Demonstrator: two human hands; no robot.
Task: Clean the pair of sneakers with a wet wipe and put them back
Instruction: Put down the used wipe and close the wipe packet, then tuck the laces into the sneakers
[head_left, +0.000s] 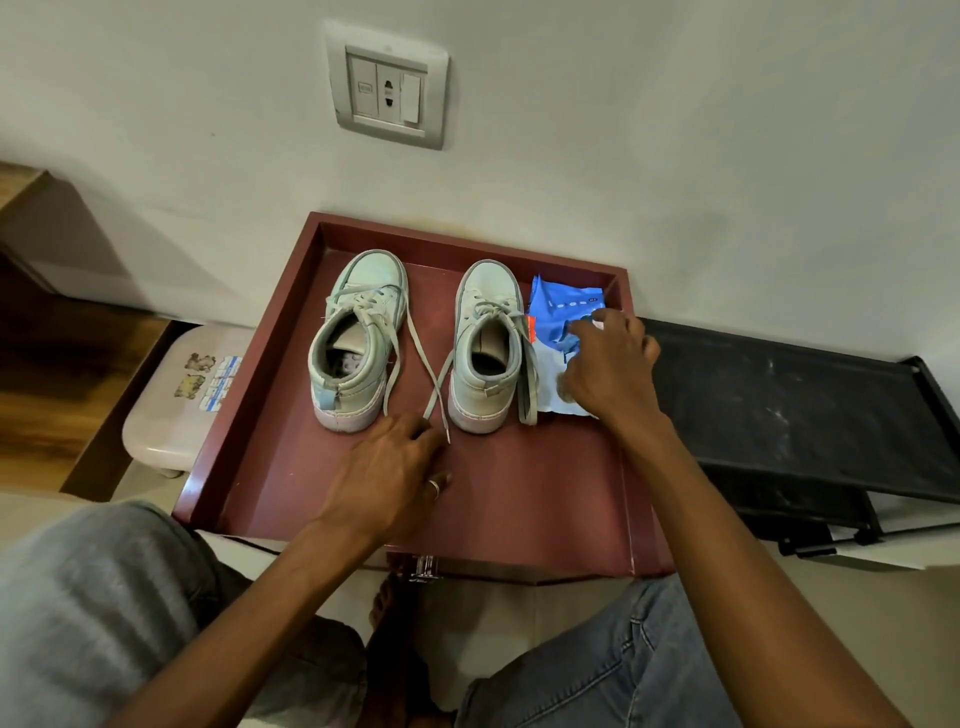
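Over the tray (519, 499), fingers of our right hand (608, 366) curl onto the wipe pack (556, 317) by its right wall, likely to draw a wipe. The sneakers (358, 291) stand toward the tray's back, heels facing us. Our left hand (387, 467) braces on its floor, fingers together.

Soft, rather dim indoor light lies evenly, leaving faint shadows beside the sneakers (358, 343) and a broad grey one on the wall (156, 249) at the left. The middle is sharp; the grey trouser leg (78, 597) at lower left is blurred. The wide lens splays the tray's (545, 499) edges and tilts the wall socket (387, 85).
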